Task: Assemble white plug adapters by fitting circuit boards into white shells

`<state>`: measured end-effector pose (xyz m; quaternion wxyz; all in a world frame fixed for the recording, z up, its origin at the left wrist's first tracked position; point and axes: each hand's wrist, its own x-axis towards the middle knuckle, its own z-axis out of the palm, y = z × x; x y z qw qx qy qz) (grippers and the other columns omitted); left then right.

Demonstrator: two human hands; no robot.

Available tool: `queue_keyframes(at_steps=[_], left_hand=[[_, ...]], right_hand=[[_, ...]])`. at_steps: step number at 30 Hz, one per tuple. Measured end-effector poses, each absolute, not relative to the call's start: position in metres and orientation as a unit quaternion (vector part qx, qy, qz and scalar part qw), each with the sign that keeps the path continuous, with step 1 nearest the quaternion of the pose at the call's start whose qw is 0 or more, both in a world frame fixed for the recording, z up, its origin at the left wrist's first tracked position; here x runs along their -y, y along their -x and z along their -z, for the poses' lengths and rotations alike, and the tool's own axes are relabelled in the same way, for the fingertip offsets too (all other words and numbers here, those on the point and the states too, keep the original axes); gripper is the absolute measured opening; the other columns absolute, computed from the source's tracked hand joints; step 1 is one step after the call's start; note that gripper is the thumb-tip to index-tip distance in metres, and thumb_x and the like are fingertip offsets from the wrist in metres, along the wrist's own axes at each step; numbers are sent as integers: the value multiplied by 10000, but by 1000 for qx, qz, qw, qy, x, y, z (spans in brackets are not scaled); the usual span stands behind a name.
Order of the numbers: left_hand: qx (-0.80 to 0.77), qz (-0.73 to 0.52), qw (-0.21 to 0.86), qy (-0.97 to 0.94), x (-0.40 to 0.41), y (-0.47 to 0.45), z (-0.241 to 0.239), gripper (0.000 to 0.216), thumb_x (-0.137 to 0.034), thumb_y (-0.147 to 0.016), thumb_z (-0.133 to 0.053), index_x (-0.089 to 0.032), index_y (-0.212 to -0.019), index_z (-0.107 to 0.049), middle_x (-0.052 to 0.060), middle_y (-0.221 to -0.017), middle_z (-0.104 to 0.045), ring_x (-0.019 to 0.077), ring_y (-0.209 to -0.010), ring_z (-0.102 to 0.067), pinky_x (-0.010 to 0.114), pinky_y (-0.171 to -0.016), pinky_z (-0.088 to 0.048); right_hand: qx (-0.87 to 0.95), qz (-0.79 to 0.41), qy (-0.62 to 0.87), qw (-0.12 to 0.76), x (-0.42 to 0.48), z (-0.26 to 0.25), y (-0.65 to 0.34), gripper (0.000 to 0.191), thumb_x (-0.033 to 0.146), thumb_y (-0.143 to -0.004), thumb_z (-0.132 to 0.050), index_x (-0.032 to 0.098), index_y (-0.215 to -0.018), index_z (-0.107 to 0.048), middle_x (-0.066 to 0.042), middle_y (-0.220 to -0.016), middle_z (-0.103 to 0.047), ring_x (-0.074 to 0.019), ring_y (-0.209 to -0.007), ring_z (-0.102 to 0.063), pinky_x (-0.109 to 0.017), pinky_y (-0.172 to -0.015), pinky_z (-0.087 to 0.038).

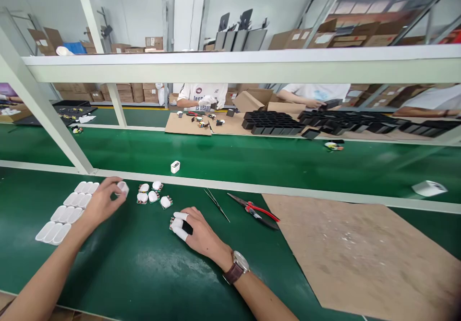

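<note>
Currently holds a white cup pinched between thumb and fingers of the left hand, near the far edge of the green tabletop, just right of the rows of cups toward the left edge. Closes the white-covered fingertips of the right hand on a small circuit piece, farther in from the far edge; cannot tell whether lifted or resting on the surface. Remaining, by the look of it: five loose circuit pieces between the hands, plus the rows of cups, all apparently unfilled. Done, perhaps: the white casing beyond the white rail, and a second casing well to the right, both too small to judge surely. Probably early in the batch, with held cup and held piece well apart. Lying unused beyond the right hand: tweezers and red-handled pliers, the latter reaching the left edge of a brown sheet.
</note>
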<state>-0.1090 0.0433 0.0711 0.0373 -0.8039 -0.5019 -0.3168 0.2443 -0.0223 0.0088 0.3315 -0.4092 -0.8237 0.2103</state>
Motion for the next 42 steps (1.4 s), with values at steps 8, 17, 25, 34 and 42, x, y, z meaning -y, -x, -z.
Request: queue_keyframes(at_steps=[8, 17, 25, 34, 42], left_hand=[[315, 284, -181, 887, -3, 4, -38, 86, -263, -997, -661, -218, -953, -603, 112, -1332, -660, 222, -1140, -711, 315, -949, -583], [416, 264, -267, 828, 1, 18, -14, 841, -418, -803, -901, -314, -1493, -430, 88, -1366, -655, 301, -1256, -664, 472, -1068, -575], [390, 276, -268, 837, 7, 10, -6, 806, -270, -976, -718, -357, -1628, -252, 60, -1447, -645, 268, -1357, -597, 470, -1138, -525], [376, 270, -262, 847, 13, 8, -9, 797, -220, -1016, -661, -365, -1651, -202, 82, -1471, -604, 285, -1374, -549, 474, -1109, -546], [368, 261, -248, 857, 13, 4, -12, 789, -220, -1031, -631, -359, -1655, -168, 93, -1464, -618, 300, -1366, -559, 501, -1117, -531]], right_hand=[[837, -153, 420, 315, 25, -7, -249, 474, 254, -961, -709, 200, -1399, -537, -114, -1220, -643, -287, -1114, -606, -545, -1058, -505], [847, -101, 396, 339, 19, -3, -259, 453, 167, -980, -646, 208, -1412, -516, -103, -1135, -662, -280, -1035, -608, -484, -896, -586], [824, -76, 353, 436, 33, -24, -247, 507, 64, -932, -649, 181, -1406, -513, -140, -1202, -651, -279, -1082, -600, -461, -899, -585], [853, -13, 350, 386, 38, -21, -243, 421, 54, -939, -639, 109, -1347, -549, -178, -1196, -660, -313, -1083, -592, -502, -909, -592], [861, -19, 353, 365, 41, -18, -244, 318, 75, -938, -621, 192, -1231, -584, -156, -1214, -642, -317, -1088, -598, -517, -882, -603]])
